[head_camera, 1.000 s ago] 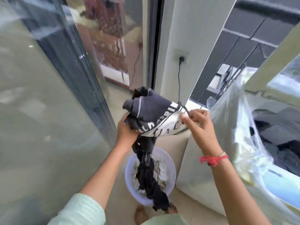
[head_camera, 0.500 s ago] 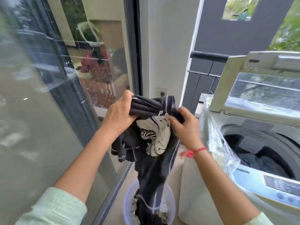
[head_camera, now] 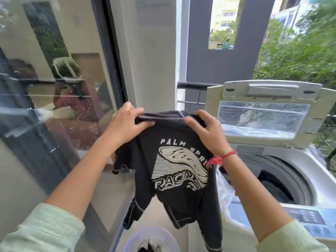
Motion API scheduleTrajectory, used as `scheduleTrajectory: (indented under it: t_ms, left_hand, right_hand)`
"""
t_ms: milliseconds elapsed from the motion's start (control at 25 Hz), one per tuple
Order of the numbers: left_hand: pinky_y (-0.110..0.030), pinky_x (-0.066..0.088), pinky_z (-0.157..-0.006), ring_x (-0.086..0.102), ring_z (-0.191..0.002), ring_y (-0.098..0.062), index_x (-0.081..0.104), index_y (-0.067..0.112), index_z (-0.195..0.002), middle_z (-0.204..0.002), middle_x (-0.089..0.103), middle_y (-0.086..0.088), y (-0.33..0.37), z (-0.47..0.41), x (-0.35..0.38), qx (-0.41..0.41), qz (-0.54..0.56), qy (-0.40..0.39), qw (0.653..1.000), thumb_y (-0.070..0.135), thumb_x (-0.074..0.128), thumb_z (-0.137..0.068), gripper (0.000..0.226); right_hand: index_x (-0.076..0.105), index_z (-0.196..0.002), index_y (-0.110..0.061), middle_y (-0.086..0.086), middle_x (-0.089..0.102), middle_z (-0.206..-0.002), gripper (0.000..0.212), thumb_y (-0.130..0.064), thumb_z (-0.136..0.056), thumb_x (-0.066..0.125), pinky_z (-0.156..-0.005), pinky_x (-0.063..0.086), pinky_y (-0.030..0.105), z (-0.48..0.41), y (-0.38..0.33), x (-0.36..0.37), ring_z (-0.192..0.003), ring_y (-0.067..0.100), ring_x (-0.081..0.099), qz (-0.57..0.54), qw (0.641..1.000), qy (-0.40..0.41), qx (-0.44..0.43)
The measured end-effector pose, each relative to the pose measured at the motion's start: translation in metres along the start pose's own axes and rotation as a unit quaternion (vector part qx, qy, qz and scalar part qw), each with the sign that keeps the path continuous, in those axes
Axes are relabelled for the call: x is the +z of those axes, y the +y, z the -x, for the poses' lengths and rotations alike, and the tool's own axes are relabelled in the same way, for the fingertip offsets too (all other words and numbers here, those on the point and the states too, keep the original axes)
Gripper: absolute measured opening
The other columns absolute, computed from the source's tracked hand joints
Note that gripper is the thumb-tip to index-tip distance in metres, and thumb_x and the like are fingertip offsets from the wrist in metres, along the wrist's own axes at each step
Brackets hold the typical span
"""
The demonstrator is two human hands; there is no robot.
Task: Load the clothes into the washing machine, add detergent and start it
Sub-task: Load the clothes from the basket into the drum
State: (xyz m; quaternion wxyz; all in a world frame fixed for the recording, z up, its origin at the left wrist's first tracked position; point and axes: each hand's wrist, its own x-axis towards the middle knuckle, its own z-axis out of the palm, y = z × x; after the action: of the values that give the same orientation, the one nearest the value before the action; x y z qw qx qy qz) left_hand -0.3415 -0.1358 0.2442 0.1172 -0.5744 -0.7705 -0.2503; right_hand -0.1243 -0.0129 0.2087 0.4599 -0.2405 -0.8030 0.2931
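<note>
A person holds a dark T-shirt (head_camera: 174,179) up by its top edge on a balcony, both arms stretched forward. The left hand (head_camera: 125,124) pinches the stitched hem at one corner, thumb in front and fingers curled behind the cloth. The right hand (head_camera: 207,133) grips the other corner in the same way, its fingers bent over the fold. The shirt hangs between the two hands and down between the forearms, its white print facing the camera with the words "PALM SPRI" and "RACIN" partly readable before the right wrist covers the rest. A red thread (head_camera: 222,157) is tied round that wrist.

To the right of the right hand stands a top-loading washing machine (head_camera: 312,166) with its lid (head_camera: 263,99) raised upright. Dark clothes (head_camera: 274,188) lie in the open drum, below and to the right of the right wrist. Clear plastic sheeting (head_camera: 224,188) drapes over the machine's near corner, just under the right forearm, and the control panel (head_camera: 307,216) lies lower on that side.

Directly below both hands, at the bottom edge of the view, a pale round basin (head_camera: 167,239) holds light and dark cloth, with the shirt's lower hem hanging just above it. A glass door (head_camera: 54,115) runs along the left of the left hand.
</note>
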Motion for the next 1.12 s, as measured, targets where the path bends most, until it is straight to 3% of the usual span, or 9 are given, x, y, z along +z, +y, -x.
scheduleTrajectory:
  t_ms: [200, 320, 400, 480, 680, 840, 1000, 1040, 1120]
  left_hand:
    - [-0.044, 0.039, -0.079, 0.05, -0.088, -0.032, 0.059, 0.011, -0.097, -0.089, 0.038, -0.006, 0.069, -0.06, -0.01, 0.028, -0.052, 0.192, 0.98, 0.036, 0.063, -0.085, 0.028]
    - [-0.045, 0.042, -0.08, 0.051, -0.089, -0.035, 0.057, 0.01, -0.1, -0.096, 0.045, -0.014, 0.099, -0.094, -0.013, -0.014, -0.05, 0.264, 0.963, 0.034, 0.058, -0.087, 0.027]
    - [-0.045, 0.044, -0.081, 0.051, -0.09, -0.035, 0.056, 0.01, -0.099, -0.1, 0.046, -0.018, 0.108, -0.109, -0.006, -0.026, -0.055, 0.284, 0.957, 0.038, 0.057, -0.087, 0.031]
    - [-0.046, 0.046, -0.08, 0.051, -0.09, -0.035, 0.056, 0.008, -0.096, -0.1, 0.046, -0.019, 0.117, -0.118, 0.005, -0.036, -0.029, 0.308, 0.95, 0.042, 0.056, -0.086, 0.035]
    - [-0.029, 0.038, -0.075, 0.045, -0.082, -0.021, 0.06, 0.005, -0.092, -0.093, 0.039, -0.007, 0.171, -0.139, 0.037, -0.042, 0.055, 0.35, 0.934, 0.048, 0.062, -0.083, 0.044]
    - [-0.026, 0.038, -0.064, 0.053, -0.076, -0.017, 0.063, 0.024, -0.075, -0.086, 0.054, -0.002, 0.206, -0.151, 0.076, -0.029, 0.183, 0.092, 0.978, 0.046, 0.066, -0.082, 0.023]
    - [-0.027, 0.053, -0.077, 0.067, -0.089, -0.012, 0.068, 0.023, -0.098, -0.096, 0.071, 0.002, 0.232, -0.162, 0.154, 0.011, 0.198, -0.418, 0.887, 0.032, 0.073, -0.08, 0.021]
    - [-0.026, 0.053, -0.078, 0.066, -0.092, -0.014, 0.065, 0.017, -0.102, -0.099, 0.069, 0.0, 0.239, -0.166, 0.184, 0.02, 0.156, -0.486, 0.859, 0.027, 0.071, -0.082, 0.023]
    - [-0.027, 0.048, -0.077, 0.062, -0.098, -0.022, 0.061, 0.01, -0.102, -0.103, 0.065, -0.005, 0.245, -0.177, 0.242, 0.022, 0.109, -0.464, 0.879, 0.02, 0.068, -0.084, 0.022]
  right_hand:
    - [0.06, -0.096, -0.016, 0.002, 0.065, -0.09, 0.044, -0.042, -0.066, 0.078, -0.069, 0.05, 0.033, -0.011, 0.082, -0.026, -0.081, 0.02, 0.061, 0.269, 0.941, -0.195, 0.057]
    - [0.063, -0.07, -0.02, 0.001, 0.062, -0.073, 0.014, -0.017, -0.082, 0.07, -0.059, 0.042, 0.027, 0.005, 0.145, -0.034, -0.062, 0.009, 0.054, 0.007, 0.966, -0.115, 0.23]
    - [0.067, -0.079, -0.013, 0.005, 0.061, -0.077, 0.015, -0.004, -0.088, 0.059, -0.062, 0.043, 0.023, 0.0, 0.18, -0.057, -0.071, 0.014, 0.057, -0.212, 0.926, -0.018, 0.312]
    - [0.065, -0.092, -0.008, 0.008, 0.063, -0.088, 0.014, -0.005, -0.085, 0.053, -0.071, 0.046, 0.023, -0.027, 0.183, -0.101, -0.085, 0.021, 0.059, -0.302, 0.916, 0.102, 0.245]
    - [0.048, -0.068, -0.02, -0.017, 0.047, -0.058, 0.027, -0.002, -0.088, 0.053, -0.053, 0.033, 0.012, -0.074, 0.126, -0.25, -0.058, -0.003, 0.039, -0.29, 0.918, 0.272, -0.015]
    - [0.067, -0.079, -0.02, -0.013, 0.064, -0.077, 0.02, -0.018, -0.092, 0.052, -0.07, 0.045, 0.021, -0.065, 0.171, -0.316, -0.079, 0.006, 0.054, -0.163, 0.971, 0.171, 0.028]
    - [0.067, -0.089, -0.027, -0.021, 0.069, -0.086, 0.034, 0.0, -0.093, 0.046, -0.08, 0.046, 0.009, -0.061, 0.244, -0.339, -0.087, -0.002, 0.06, 0.009, 0.987, -0.043, 0.156]
    - [0.066, -0.094, -0.025, -0.015, 0.068, -0.093, 0.032, 0.001, -0.093, 0.047, -0.079, 0.045, 0.008, -0.061, 0.266, -0.337, -0.092, 0.002, 0.058, 0.059, 0.978, -0.069, 0.188]
    - [0.064, -0.101, -0.022, 0.0, 0.066, -0.101, 0.031, 0.002, -0.09, 0.048, -0.081, 0.045, 0.016, -0.054, 0.309, -0.329, -0.098, 0.014, 0.059, 0.124, 0.961, -0.046, 0.242]
